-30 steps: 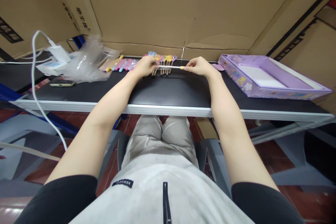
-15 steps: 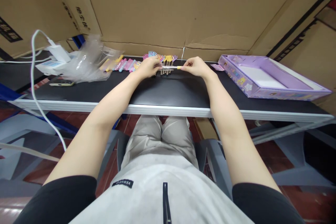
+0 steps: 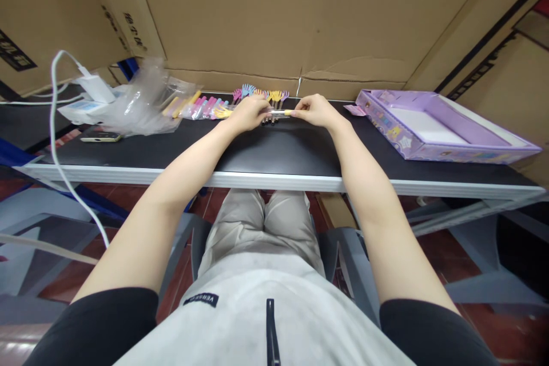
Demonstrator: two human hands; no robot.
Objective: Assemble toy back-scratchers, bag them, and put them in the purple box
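Note:
Between my two hands stretches a slim back scratcher (image 3: 278,112) with a thin rod and a yellow end, partly in clear plastic. My left hand (image 3: 251,112) is closed around its left part. At the yellow end, my right hand (image 3: 315,110) pinches with thumb and fingers. A yellow claw head (image 3: 222,112) sticks out left of my left hand; I cannot tell if it belongs to the same piece. Just behind lies a row of several claw-headed back scratchers (image 3: 274,95) in pink, blue, orange, yellow and purple, their black ends toward me and partly hidden by my left hand.
Left of my hands lie several coloured handles (image 3: 201,107) in clear wrap and crumpled plastic bags (image 3: 143,103). A white charger (image 3: 96,87) with a cable and a phone-like device (image 3: 100,136) are farther left. A purple open box (image 3: 446,151) sits at right. Cardboard (image 3: 274,17) walls the back.
My left hand has shifted slightly to the right along the back scratcher, and my right hand slightly left. The yellow claw head now shows more clearly beside my left hand.

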